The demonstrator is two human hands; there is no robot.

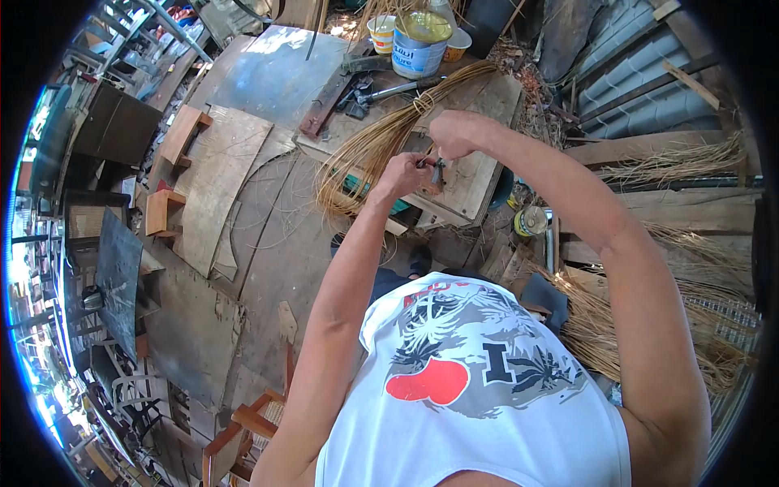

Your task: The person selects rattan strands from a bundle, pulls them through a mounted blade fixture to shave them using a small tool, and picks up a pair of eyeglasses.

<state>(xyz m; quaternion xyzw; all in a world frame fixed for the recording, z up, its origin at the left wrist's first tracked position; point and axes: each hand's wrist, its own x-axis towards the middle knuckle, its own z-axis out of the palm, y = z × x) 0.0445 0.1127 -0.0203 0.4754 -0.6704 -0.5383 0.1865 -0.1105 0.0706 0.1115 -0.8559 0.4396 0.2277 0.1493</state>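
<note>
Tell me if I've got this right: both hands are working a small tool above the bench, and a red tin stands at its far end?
Not quite. In the head view the tin is blue and white, not red. The left hand and right hand do work a small tool above the bench.

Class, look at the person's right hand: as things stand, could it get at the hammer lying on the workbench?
Probably yes. The right hand is raised just short of the hammer, with only the tied cane bundle lying alongside. But its fingers appear busy with a small tool.

Small dark tool [437,172], upright between hands
</note>
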